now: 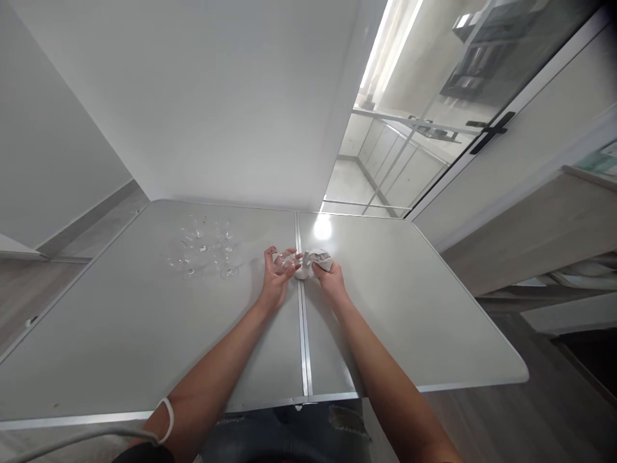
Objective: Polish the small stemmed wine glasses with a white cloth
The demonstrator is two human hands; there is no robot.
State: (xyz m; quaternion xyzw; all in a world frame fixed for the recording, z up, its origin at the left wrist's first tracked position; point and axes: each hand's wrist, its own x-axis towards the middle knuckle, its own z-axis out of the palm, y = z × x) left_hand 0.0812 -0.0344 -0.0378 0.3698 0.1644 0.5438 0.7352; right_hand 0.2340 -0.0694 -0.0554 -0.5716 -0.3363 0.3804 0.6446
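Note:
My left hand (276, 278) is wrapped round the bowl of a clear stemmed glass (285, 260), which is tilted sideways above the table's centre seam. Bunched in my right hand (330, 276) is a whitish cloth (318, 259), its folds meeting the glass at the stem or foot end; the cloth hides that part. To the left, several more clear stemmed glasses (202, 247) stand grouped on the table. Their outlines are faint against the pale top.
The light grey folding table (395, 308) has a metal seam (303, 334) down its middle and metal-trimmed edges. A white wall (231, 116) rises behind it. At the right are a glass-paned door (409, 128) with a black handle (492, 132) and wooden shelving (540, 225).

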